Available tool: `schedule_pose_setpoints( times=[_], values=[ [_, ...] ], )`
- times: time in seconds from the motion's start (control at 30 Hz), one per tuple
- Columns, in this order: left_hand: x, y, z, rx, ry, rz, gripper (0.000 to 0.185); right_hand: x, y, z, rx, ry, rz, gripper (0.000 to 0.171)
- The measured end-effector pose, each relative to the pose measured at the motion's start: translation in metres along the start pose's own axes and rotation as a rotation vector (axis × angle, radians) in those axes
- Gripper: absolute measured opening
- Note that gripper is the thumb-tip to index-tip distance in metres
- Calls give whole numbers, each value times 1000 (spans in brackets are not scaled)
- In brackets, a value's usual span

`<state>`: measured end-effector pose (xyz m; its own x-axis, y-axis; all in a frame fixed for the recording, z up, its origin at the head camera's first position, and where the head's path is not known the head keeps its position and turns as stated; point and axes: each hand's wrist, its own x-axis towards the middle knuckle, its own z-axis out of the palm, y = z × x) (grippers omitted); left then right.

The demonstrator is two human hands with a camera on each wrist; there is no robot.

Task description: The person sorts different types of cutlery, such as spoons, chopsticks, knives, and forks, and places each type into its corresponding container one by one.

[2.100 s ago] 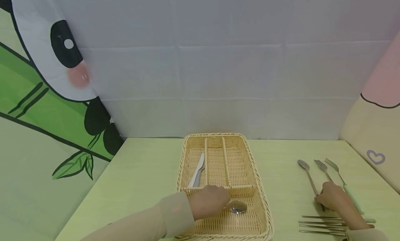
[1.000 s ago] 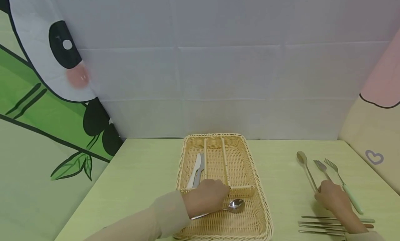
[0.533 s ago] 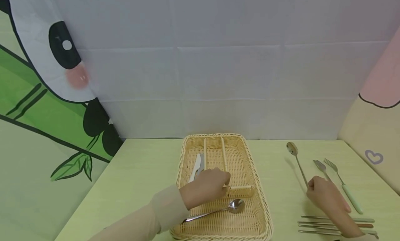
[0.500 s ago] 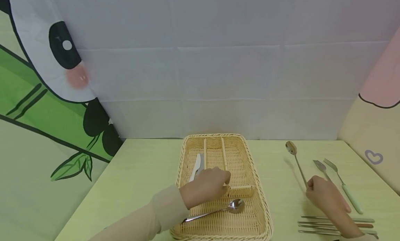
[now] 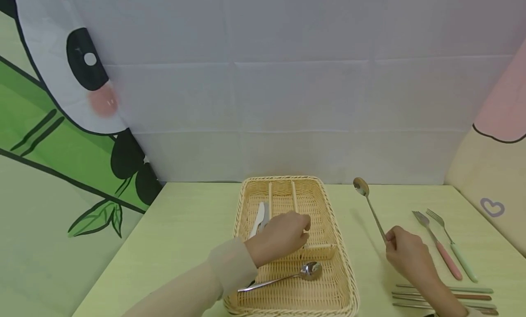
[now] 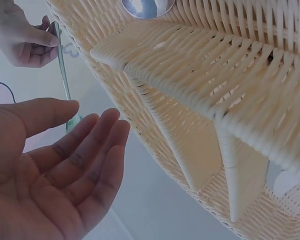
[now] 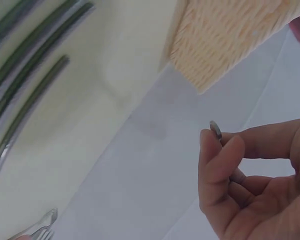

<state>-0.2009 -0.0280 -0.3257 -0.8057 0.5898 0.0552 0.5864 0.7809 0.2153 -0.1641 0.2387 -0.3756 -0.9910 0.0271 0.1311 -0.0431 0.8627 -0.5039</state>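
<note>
A long spoon (image 5: 370, 206) is pinched at its handle by the thumb and fingers of the right hand (image 5: 404, 254), and its bowl is raised toward 11 o'clock above the table (image 5: 185, 225). The left hand (image 5: 281, 237) is held open, with relaxed fingers (image 6: 90, 150), above the dividers of the wicker basket (image 5: 341, 262); nothing is gripped by it. A second spoon (image 5: 287, 277) is seen in the near compartment. Two forks (image 5: 444, 246) are laid at 3 o'clock from the right hand.

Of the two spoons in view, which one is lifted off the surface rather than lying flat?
The long-handled spoon pinched by the right hand, right of the basket, its bowl raised. The other spoon lies flat in the basket's near compartment.
</note>
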Motion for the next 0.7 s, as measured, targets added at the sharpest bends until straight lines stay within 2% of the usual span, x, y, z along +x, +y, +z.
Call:
schedule_pose_setpoints(
  times=[0.23,0.37,0.57,0.7],
  values=[
    [9,4,2,-19,64,3,12,-5,-23,2,10,-9,-34,16],
    [14,6,3,-6,86,-6,18,-9,-34,5,17,-6,-46,13],
    [17,7,6,-4,105,-5,23,-15,-52,11,34,-4,-64,10],
    [21,8,6,-28,103,-31,26,-19,-62,15,43,1,-78,9]
  ],
)
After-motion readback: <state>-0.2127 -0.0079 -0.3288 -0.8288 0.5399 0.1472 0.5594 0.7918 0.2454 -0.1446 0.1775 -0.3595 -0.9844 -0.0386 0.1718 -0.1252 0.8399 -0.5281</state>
